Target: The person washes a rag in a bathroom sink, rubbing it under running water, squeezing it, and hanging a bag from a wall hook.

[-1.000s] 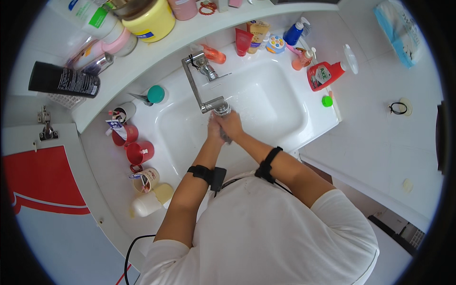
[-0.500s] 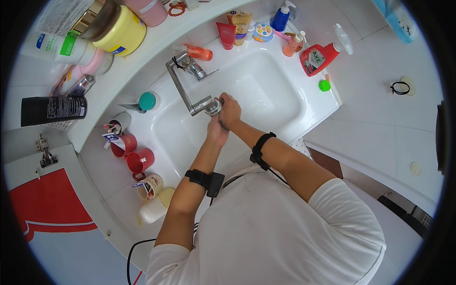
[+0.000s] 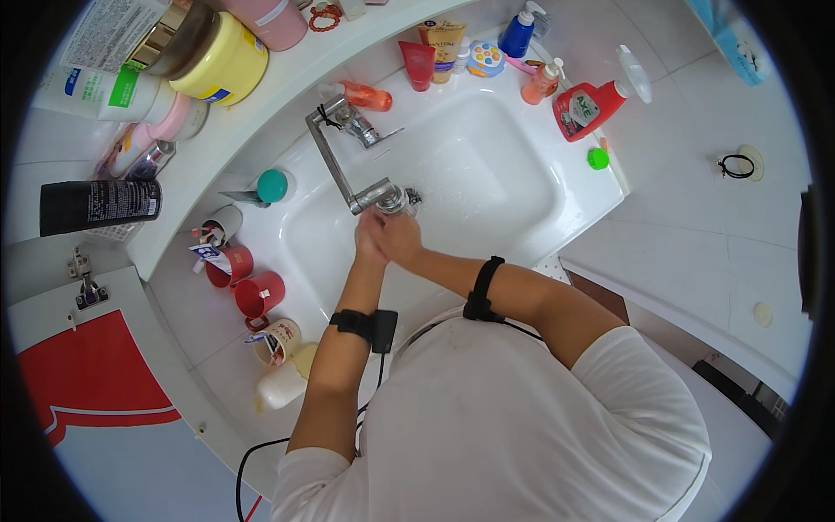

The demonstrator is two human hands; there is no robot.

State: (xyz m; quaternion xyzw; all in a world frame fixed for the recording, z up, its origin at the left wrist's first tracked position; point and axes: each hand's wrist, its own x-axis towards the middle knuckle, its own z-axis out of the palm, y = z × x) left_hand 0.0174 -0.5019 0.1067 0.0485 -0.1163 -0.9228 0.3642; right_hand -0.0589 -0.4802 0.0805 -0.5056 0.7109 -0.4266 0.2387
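Both hands sit together over the white sink [image 3: 522, 174], directly under the spout end of the metal faucet [image 3: 344, 170]. Left hand [image 3: 370, 239] and right hand [image 3: 402, 237] are pressed against each other, fingers folded around one another; nothing visible is gripped between them. Whether the palms are fully closed on each other cannot be told from this angle. Water spray shows on the basin floor just beyond the spout.

Each forearm carries a black strap: left band [image 3: 358, 324] near the wrist, right band [image 3: 484, 287] further up the forearm.

Faucet base stands at the back rim of the sink, its long arm reaching toward the front centre. An orange bottle [image 3: 367, 96] lies on the back rim beside the base. A teal-capped container [image 3: 271, 185] sits on the left rim. Two red cups [image 3: 248, 278] stand along the counter's left edge, near the front-left corner of the sink. A red spray bottle [image 3: 591, 106] lies at the back-right corner, with a small green cap [image 3: 597, 158] just beside it.
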